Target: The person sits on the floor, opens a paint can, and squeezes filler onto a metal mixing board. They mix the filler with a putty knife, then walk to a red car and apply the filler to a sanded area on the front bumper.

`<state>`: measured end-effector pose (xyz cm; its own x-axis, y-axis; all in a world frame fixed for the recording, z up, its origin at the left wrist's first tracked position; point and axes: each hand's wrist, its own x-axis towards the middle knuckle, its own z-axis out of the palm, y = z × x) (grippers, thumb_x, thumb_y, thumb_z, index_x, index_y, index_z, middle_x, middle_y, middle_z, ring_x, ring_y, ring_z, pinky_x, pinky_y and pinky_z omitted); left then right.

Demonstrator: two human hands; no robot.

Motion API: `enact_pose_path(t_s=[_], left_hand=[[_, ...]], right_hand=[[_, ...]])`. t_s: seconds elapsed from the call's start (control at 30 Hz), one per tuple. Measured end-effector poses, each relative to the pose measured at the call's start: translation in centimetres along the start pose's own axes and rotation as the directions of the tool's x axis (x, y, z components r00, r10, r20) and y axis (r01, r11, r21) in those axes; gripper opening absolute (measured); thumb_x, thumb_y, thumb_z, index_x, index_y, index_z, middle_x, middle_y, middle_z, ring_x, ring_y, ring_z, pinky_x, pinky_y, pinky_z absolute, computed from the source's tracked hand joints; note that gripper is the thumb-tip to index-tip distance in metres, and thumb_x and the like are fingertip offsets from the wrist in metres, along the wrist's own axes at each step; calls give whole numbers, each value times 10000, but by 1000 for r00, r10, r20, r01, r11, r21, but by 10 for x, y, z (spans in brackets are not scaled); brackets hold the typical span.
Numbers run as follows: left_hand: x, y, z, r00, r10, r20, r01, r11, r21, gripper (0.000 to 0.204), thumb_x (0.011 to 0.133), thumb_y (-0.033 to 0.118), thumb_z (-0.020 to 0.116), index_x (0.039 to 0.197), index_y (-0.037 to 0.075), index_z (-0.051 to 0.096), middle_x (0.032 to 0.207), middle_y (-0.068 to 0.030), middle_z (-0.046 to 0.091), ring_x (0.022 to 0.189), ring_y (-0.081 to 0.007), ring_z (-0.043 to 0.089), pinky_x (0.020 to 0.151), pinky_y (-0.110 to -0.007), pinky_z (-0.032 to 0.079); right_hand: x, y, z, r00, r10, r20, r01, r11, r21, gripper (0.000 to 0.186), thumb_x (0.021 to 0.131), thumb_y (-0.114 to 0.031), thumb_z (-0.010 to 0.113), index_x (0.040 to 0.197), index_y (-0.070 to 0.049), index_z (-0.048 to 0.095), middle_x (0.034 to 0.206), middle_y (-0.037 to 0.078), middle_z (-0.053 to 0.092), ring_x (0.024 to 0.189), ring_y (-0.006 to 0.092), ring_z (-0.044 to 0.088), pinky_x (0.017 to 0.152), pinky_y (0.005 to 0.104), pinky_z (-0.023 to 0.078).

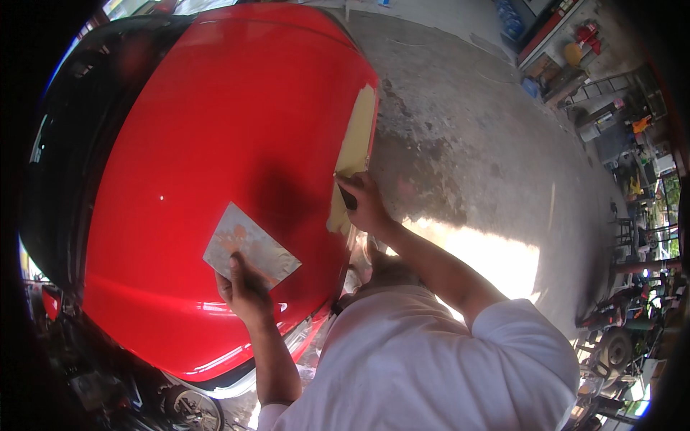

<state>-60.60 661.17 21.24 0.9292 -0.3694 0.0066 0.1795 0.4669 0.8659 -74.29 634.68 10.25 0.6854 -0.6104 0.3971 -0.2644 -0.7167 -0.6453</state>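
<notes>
A red car hood fills the left and middle of the view. Along its front edge runs a patch of beige body filler. My right hand is closed around a small dark spreader, at the lower part of that patch. Over the near side of the hood, my left hand grips a flat grey mixing board by its corner, thumb on top. Smears of orange and pale paste mark the board. My fingers beneath it are hidden.
The windshield lies dark at the far left. Grey concrete floor, stained in places, stretches to the right, with a bright sunlit patch. Cluttered shelves, tools and a wheel line the right side. Another wheel shows at lower left.
</notes>
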Motion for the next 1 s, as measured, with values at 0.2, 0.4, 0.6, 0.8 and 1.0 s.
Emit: enact_pose_path(t_s=[0.2,0.4,0.6,0.8,1.0], left_hand=[[-6,4,7,1000,-18,0,18,1000,-4,353,1047,149,602,1361,-9,567,1251,-91,651,1167,-195,593,1033,-368,436],[-14,6,7,1000,-22,-4,22,1000,10,366,1046,154,603,1371,-9,557,1256,-99,648,1178,-205,588,1036,-382,434],[-22,1,15,997,-69,-23,70,997,35,350,1051,165,605,1356,-2,567,1219,-90,659,1090,-185,619,961,-354,472],[-45,-35,65,945,-323,49,325,945,-32,303,1067,161,579,1330,10,575,1197,-79,670,1022,-170,652,883,-334,523],[-33,-44,118,904,-398,158,411,910,-58,322,1062,163,607,1333,-6,573,1208,-92,680,1072,-182,663,921,-344,538]], right_hand=[[-37,-46,-3,999,48,7,-49,995,90,761,703,-65,854,1426,-155,637,1193,137,521,1108,336,554,973,431,477],[-73,-91,-17,982,128,139,-127,992,-15,667,792,-127,844,1424,-191,640,1287,140,552,1191,325,590,1018,433,489],[-81,-83,-52,910,32,412,-195,912,360,785,783,130,657,1485,-212,583,1303,142,514,1221,386,567,1039,434,498],[-60,-136,-138,923,-359,138,272,863,426,692,757,122,732,1367,-190,634,1292,154,500,1262,392,534,1048,470,501],[-45,-44,-134,925,-340,169,296,925,239,639,749,26,775,1320,-229,645,1329,149,489,1357,392,472,1113,564,453]])
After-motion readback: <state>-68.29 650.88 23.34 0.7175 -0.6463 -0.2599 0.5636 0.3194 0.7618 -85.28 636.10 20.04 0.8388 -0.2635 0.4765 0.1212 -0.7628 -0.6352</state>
